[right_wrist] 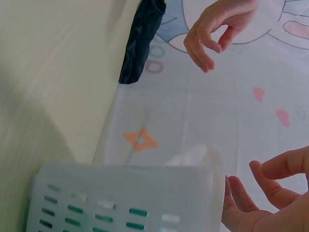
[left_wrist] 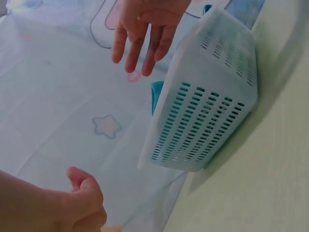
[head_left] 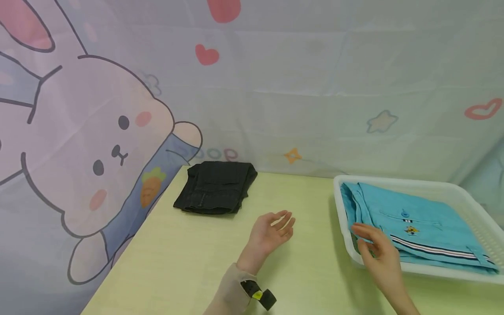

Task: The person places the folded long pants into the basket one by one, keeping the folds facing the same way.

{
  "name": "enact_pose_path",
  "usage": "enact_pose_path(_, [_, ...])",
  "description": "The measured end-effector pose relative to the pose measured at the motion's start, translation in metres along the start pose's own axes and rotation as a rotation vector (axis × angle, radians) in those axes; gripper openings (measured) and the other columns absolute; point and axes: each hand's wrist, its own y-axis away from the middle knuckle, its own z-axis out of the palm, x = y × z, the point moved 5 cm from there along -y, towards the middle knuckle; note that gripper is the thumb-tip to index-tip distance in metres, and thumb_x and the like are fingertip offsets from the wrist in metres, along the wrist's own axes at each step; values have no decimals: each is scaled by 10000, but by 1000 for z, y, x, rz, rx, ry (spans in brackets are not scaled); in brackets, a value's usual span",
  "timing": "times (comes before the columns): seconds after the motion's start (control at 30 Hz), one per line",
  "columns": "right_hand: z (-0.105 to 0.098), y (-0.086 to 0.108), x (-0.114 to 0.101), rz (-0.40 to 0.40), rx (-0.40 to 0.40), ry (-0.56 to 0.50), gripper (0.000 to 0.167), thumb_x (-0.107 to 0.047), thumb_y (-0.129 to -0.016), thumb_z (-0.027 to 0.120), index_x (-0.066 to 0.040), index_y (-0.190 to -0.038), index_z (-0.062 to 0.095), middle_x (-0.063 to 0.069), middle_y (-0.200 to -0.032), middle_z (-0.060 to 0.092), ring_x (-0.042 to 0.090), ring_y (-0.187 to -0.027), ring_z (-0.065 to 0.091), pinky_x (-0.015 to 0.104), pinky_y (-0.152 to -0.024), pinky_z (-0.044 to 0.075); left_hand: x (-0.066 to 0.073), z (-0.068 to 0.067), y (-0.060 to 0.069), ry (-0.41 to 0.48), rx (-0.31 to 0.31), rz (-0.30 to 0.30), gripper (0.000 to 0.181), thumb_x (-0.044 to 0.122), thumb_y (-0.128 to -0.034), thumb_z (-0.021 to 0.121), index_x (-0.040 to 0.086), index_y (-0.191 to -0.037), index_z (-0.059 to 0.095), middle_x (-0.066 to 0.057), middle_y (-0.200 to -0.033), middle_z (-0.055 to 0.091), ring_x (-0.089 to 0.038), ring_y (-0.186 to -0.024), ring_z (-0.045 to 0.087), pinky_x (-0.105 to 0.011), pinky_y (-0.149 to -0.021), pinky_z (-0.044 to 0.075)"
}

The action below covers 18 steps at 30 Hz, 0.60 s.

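Observation:
Folded black trousers (head_left: 215, 186) lie on the table toward the back left. My left hand (head_left: 271, 232) hovers in front of them and to the right, palm up, fingers loosely bent around nothing. A white plastic basket (head_left: 429, 180) stands at the right, with folded light-blue trousers (head_left: 425, 214) on top inside it. My right hand (head_left: 376, 251) is at the basket's front left rim, fingers loosely bent and holding nothing. In the right wrist view its fingertips (right_wrist: 236, 191) are close beside the rim; whether they touch it I cannot tell.
The pale yellow-green table (head_left: 189, 262) ends at a hanging cloth (head_left: 275, 87) printed with a rabbit, hearts and stars. Something green (head_left: 368, 251) shows under the blue trousers by the basket's left wall. A dark strap (head_left: 252, 288) circles my left wrist.

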Motion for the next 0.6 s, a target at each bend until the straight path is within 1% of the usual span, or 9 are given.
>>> enact_pose_path(0.1, [7, 0, 0, 6, -32, -61, 296, 154, -809, 495, 81, -1086, 568, -181, -1069, 567, -91, -960, 547, 54, -730, 442, 4, -4, 0, 57, 25, 21, 486, 79, -876, 348, -18, -1344, 261, -104, -1199, 394, -219, -1088, 424, -251, -803, 384])
enact_pose_path(0.2, [13, 0, 2, 45, -88, -122, 289, 120, -837, 485, 92, -1120, 535, -211, -1077, 558, -77, -949, 567, 73, -733, 455, 9, -7, 0, 130, 56, 41, 491, 58, -874, 318, -9, -1353, 235, -93, -1170, 379, -213, -1102, 403, -232, -789, 387])
enact_pose_path(0.3, [20, 1, 4, 98, -155, -156, 284, 43, -874, 482, 81, -1154, 514, -245, -1081, 550, -81, -954, 569, 90, -737, 463, 14, -11, 0, 206, 97, 78, 496, 44, -875, 306, -8, -1360, 212, -85, -1123, 382, -213, -1132, 385, -230, -802, 382])
enact_pose_path(0.43, [28, 0, 4, 157, -218, -159, 298, -47, -899, 487, 56, -1177, 507, -285, -1053, 544, -95, -943, 570, 105, -735, 470, 20, -15, 2, 248, 131, 119, 511, 29, -873, 297, -6, -1372, 196, -76, -1096, 391, -217, -1192, 352, -236, -829, 367])
enact_pose_path(0.6, [36, 1, 2, 235, -271, -195, 336, -90, -903, 495, 55, -1206, 481, -289, -1061, 522, -101, -945, 562, 122, -740, 478, 24, -23, 3, 265, 180, 152, 519, 22, -872, 274, -9, -1384, 191, -80, -1146, 372, -239, -1262, 305, -246, -854, 358])
